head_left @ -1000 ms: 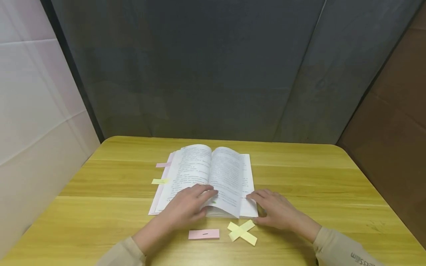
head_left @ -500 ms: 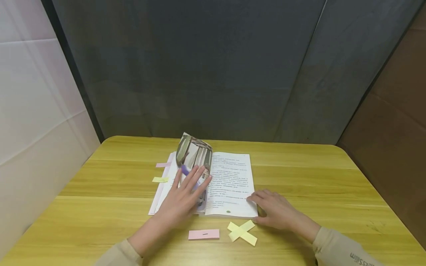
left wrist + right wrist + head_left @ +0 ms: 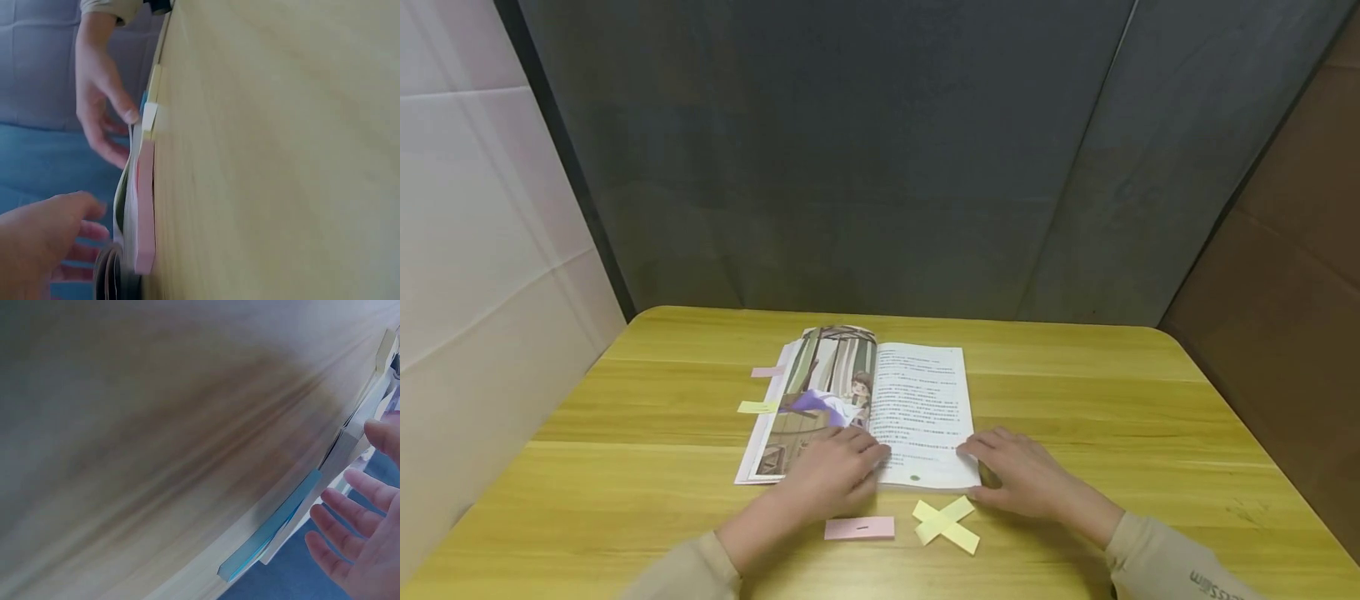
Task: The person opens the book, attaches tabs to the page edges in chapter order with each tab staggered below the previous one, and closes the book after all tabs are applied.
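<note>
An open book point(image 3: 925, 417) lies on the table, a coloured picture on its left page and printed text on its right. My left hand point(image 3: 831, 471) rests over the lower part of the left page, fingers near the middle fold. My right hand point(image 3: 1018, 475) is at the lower right corner, fingertips touching the right page's edge and thumb by the bottom edge. In the right wrist view its fingers point(image 3: 344, 534) are spread and loosely bent. A pink tab point(image 3: 766, 372) and a yellow tab point(image 3: 756, 407) stick out at the left edge.
In front of the book lie a pink sticky-note pad point(image 3: 859, 528) with a dark mark and two crossed yellow sticky-note strips point(image 3: 945, 524). A blue strip point(image 3: 269, 534) shows by the book in the right wrist view. A dark partition point(image 3: 880, 167) stands behind the wooden table point(image 3: 1112, 392).
Loose pages have turned over to the left, uncovering the picture page. My left hand reached up the turning page, then came back down to its lower part. The right hand stayed put.
</note>
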`<state>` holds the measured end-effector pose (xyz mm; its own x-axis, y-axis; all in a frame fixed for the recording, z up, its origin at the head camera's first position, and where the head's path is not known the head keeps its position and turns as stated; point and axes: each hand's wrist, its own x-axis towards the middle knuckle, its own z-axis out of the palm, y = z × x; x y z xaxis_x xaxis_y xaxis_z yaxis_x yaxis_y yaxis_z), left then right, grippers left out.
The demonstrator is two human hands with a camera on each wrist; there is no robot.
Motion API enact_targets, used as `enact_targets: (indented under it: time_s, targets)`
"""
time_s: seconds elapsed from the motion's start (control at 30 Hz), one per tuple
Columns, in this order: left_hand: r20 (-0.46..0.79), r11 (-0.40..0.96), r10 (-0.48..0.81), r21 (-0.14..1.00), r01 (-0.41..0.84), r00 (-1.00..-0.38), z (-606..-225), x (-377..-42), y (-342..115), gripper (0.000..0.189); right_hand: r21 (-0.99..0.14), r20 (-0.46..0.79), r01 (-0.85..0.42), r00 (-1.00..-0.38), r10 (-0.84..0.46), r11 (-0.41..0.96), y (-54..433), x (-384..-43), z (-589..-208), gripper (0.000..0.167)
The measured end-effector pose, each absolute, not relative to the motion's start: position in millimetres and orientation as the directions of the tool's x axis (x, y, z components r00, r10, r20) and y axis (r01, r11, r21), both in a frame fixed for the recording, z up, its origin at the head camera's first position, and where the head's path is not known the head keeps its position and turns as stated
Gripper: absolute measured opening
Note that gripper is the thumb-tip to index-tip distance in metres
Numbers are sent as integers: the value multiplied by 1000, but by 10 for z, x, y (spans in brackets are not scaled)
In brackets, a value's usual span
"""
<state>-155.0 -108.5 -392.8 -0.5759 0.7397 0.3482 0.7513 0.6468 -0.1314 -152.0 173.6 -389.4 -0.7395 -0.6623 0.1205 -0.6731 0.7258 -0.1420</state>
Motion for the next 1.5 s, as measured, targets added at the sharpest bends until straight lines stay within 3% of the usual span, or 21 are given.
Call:
enact_targets:
  time_s: [0.2,0.6,0.93,1.07,1.27,1.4,1.5]
  targets:
    - [324,709,699,-203,675,-637,-3942,-1570,-937,50,-139,134,-673,-739,-660,726,1737,-1517,-3882,45]
    - [310,732,673,-141,667,-672,-3934,-1596,-921,51,-167,194,-680,-733,-652,714,1750,-1530,-3873,38]
    - [355,754,649,-177,633,-673,-3943,-1595,-870,56,-109,360,-752,-639,-680,650,1715,-1571,-3829,19]
    - [387,735,667,-206,646,-636,-3952,-1592,-833,47,-104,396,-758,-626,-672,644,1704,-1583,-3809,20]
    - [489,641,724,-219,735,-486,-3953,-1605,-819,23,-113,457,-735,-636,-621,669,1715,-1601,-3810,39]
    - [529,642,701,-178,746,-477,-3921,-1597,-816,45,-140,475,-704,-665,-576,697,1719,-1597,-3793,54]
    - [568,660,665,-144,737,-485,-3891,-1599,-839,63,-143,482,-696,-670,-565,703,1723,-1592,-3790,53]
